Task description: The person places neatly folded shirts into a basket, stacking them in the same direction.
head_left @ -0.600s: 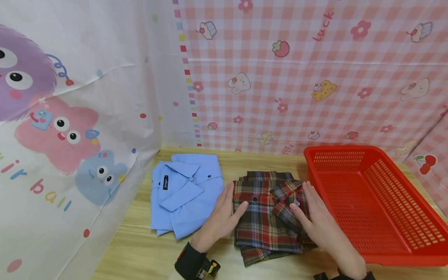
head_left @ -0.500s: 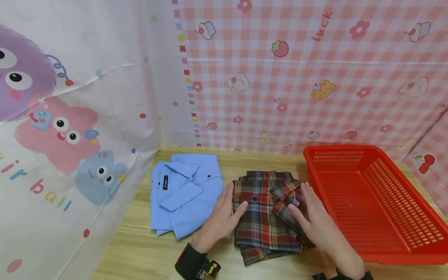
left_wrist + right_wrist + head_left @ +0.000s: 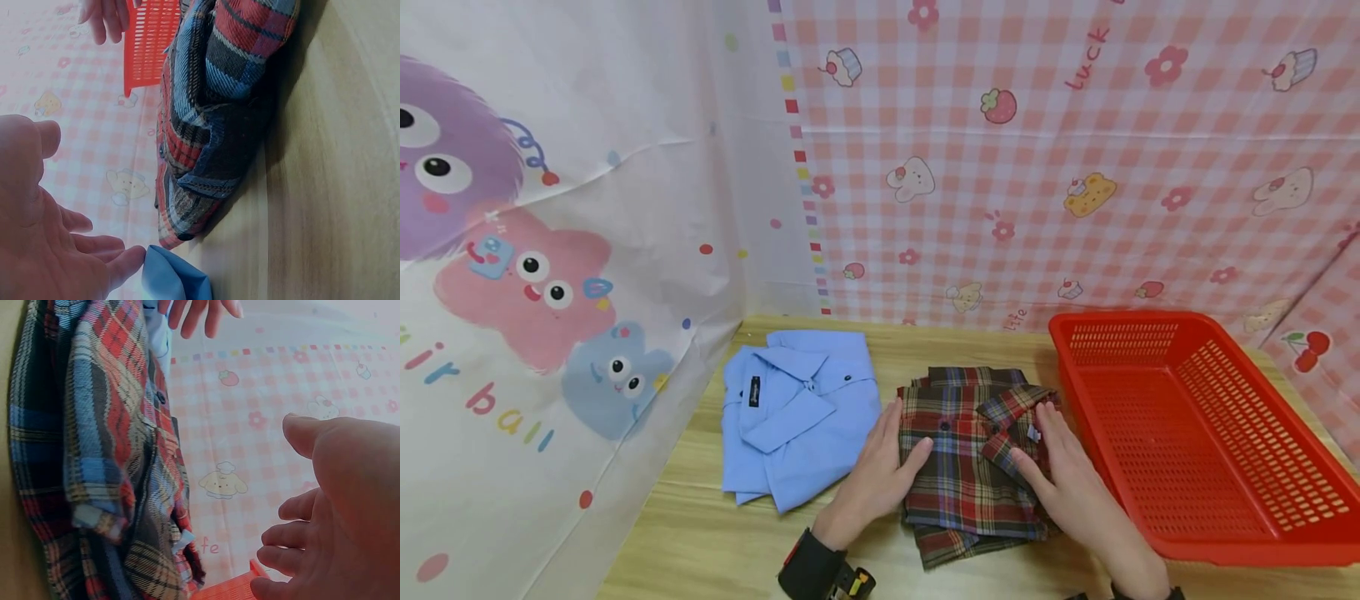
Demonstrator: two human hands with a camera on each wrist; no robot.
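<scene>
A folded red-and-dark plaid shirt (image 3: 970,467) lies on the wooden table (image 3: 700,533) between my two hands. My left hand (image 3: 887,454) lies flat along the shirt's left edge, fingers straight and thumb over the plaid cloth. On the shirt's right side, by the collar, rests my right hand (image 3: 1045,458), fingers spread and straight. The left wrist view shows the left hand (image 3: 44,231) open beside the plaid shirt (image 3: 212,125). In the right wrist view the right hand (image 3: 337,512) is open next to the plaid shirt (image 3: 106,456). Neither hand grips anything.
A folded light blue shirt (image 3: 797,408) lies just left of the left hand. A red slotted plastic basket (image 3: 1247,533) with nothing in it stands right of the plaid shirt. Patterned cloth backdrops close off the back and the left side.
My right hand has slid a little toward me and leftward over the plaid shirt. The left hand has barely moved.
</scene>
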